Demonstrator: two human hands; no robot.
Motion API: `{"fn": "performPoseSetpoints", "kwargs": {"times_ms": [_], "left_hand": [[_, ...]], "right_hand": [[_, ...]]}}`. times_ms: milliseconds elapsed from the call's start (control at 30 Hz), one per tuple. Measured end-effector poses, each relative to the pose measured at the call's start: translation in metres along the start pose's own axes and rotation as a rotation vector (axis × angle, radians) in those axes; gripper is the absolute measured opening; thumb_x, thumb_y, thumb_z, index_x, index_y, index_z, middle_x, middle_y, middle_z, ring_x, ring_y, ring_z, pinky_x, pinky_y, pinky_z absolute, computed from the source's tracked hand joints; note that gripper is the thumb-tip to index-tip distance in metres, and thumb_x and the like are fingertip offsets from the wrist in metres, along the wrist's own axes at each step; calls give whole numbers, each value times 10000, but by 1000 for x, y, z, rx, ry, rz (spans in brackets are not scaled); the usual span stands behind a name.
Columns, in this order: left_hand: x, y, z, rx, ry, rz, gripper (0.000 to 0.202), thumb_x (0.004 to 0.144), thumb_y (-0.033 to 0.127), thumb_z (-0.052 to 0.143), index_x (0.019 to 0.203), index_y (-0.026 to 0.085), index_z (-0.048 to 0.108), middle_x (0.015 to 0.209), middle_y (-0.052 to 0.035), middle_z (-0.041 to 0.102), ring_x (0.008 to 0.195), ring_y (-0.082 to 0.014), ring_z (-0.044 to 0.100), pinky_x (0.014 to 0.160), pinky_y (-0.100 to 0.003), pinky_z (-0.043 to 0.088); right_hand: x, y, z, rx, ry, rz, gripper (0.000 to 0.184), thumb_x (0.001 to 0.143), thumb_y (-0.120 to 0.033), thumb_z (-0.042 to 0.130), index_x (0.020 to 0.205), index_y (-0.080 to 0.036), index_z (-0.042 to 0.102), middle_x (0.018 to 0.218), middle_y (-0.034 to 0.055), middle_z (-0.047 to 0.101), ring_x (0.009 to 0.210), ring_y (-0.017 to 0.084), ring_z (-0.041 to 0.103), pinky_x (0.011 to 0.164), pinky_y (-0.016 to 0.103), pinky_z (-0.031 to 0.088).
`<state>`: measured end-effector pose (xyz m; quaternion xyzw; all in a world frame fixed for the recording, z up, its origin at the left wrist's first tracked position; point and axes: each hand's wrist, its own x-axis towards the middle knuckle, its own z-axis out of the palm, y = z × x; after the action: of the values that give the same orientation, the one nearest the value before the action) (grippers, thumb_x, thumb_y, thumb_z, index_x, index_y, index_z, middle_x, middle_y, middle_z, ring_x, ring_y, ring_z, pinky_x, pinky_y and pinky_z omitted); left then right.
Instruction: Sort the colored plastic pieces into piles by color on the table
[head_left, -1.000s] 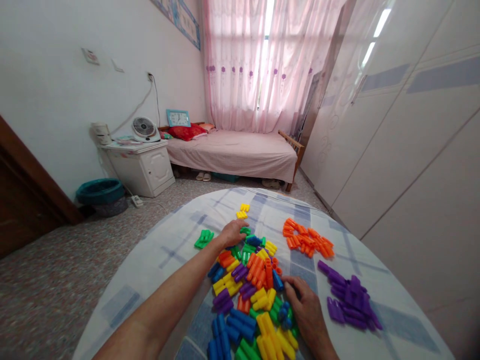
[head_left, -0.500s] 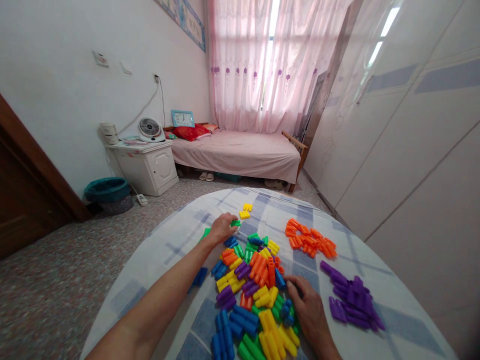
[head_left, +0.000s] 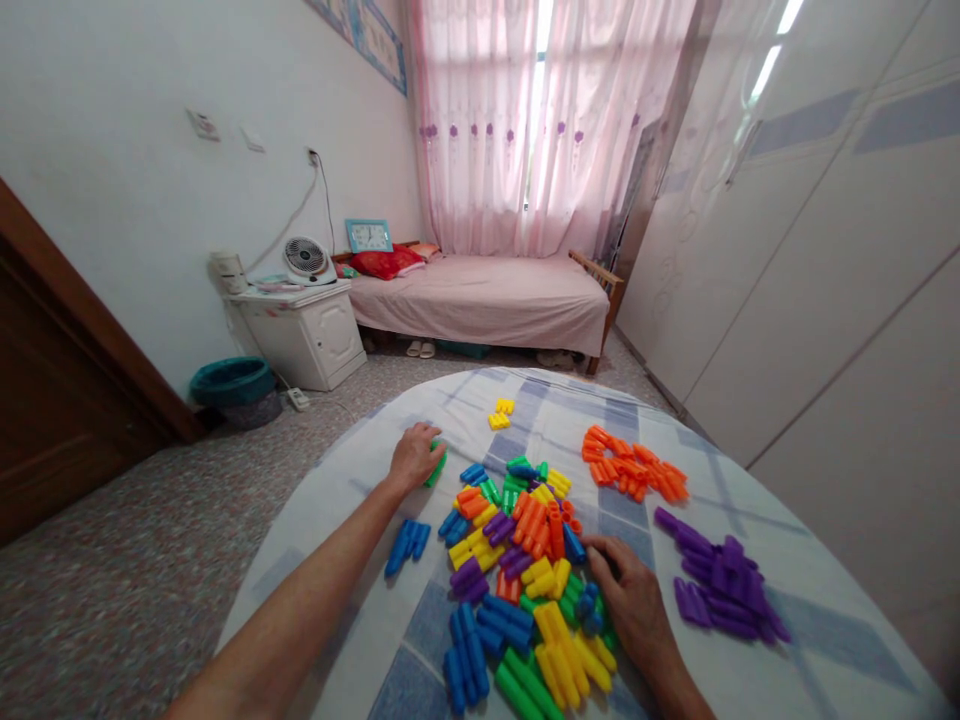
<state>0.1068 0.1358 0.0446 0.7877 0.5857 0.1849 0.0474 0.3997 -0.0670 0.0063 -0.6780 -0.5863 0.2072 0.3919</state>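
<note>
My left hand (head_left: 415,457) is at the far left of the table, its fingers closed over green plastic peg blocks (head_left: 436,465). Left of the mixed pile, nearer me, lie blue peg blocks (head_left: 407,545). My right hand (head_left: 628,592) rests at the right side of the pile, fingers bent, with thumb and forefinger at the end of a blue peg block (head_left: 574,545). The pile mixes yellow blocks (head_left: 562,655), orange blocks (head_left: 531,523), green, blue and purple ones. Some of it is hidden behind my right hand.
Separate groups lie on the checked tablecloth (head_left: 300,545): orange blocks (head_left: 634,465), purple blocks (head_left: 727,590) and a few yellow blocks (head_left: 501,415). Past the table stand a bed (head_left: 487,290), a white cabinet (head_left: 315,335) and a teal-lined bin (head_left: 236,385). A wardrobe (head_left: 810,250) is at the right.
My left hand has moved left, from beyond the pile to the green blocks, with a green block in its fingers. My right hand stays beside the blue block. The view has shifted slightly.
</note>
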Motion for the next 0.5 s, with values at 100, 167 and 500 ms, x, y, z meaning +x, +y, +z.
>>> {"fn": "performPoseSetpoints", "kwargs": {"times_ms": [100, 167, 500], "left_hand": [[-1, 26, 0, -33, -29, 79, 311, 847, 251, 475, 1107, 176, 628, 1163, -78, 616, 1108, -194, 544, 986, -294, 389], [-3, 44, 3, -53, -98, 133, 288, 826, 281, 512, 1073, 217, 646, 1089, -43, 653, 1021, -175, 595, 908, -263, 438], [0, 61, 13, -134, -277, 132, 227, 659, 223, 635, 874, 195, 704, 863, -40, 702, 821, -194, 645, 716, -259, 476]], "right_hand": [[1, 1, 1, -2, 0, 6, 324, 843, -422, 426, 919, -244, 685, 962, 28, 694, 947, 209, 609, 827, 296, 454], [1, 2, 1, 1, -2, 10, 329, 846, -422, 420, 921, -240, 684, 965, 34, 693, 947, 211, 607, 827, 298, 454], [0, 3, 2, 4, -18, 14, 346, 857, -425, 404, 929, -222, 676, 961, 44, 684, 938, 210, 601, 834, 315, 442]]}}
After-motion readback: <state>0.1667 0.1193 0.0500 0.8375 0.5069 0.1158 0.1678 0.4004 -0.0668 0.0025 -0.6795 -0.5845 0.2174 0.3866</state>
